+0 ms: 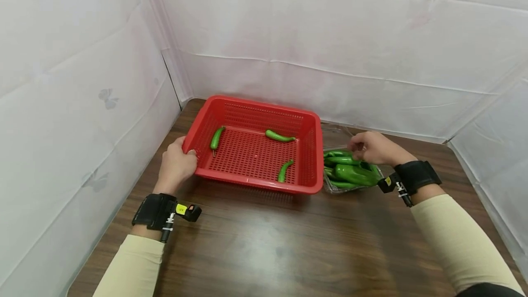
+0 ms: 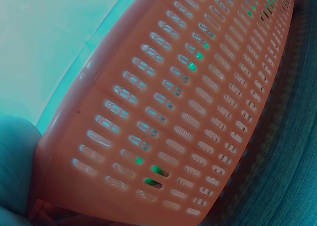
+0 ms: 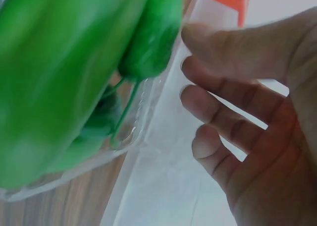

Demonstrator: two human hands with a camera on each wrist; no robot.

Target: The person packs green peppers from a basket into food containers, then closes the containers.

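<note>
A red perforated basket [image 1: 255,181] sits on the brown table, its near left corner tipped up a little. My left hand [image 1: 177,164] grips its left rim, thumb over the edge. The left wrist view is filled by the basket's slotted wall [image 2: 188,112]. Three green peppers lie apart inside the basket: one at the left [image 1: 216,138], one at the back [image 1: 279,136], one near the front [image 1: 284,171]. Right of the basket, a clear plastic tray [image 1: 332,189] holds several green peppers [image 1: 350,173]. My right hand [image 1: 371,148] hovers over the tray's far edge. Its fingers [image 3: 213,99] are loosely bent and hold nothing beside the peppers [image 3: 64,77].
White sheeting walls close in the table at the left, back and right. Bare wooden tabletop [image 1: 268,246] stretches in front of the basket and the tray. The tray's clear rim [image 3: 99,161] rests on the wood.
</note>
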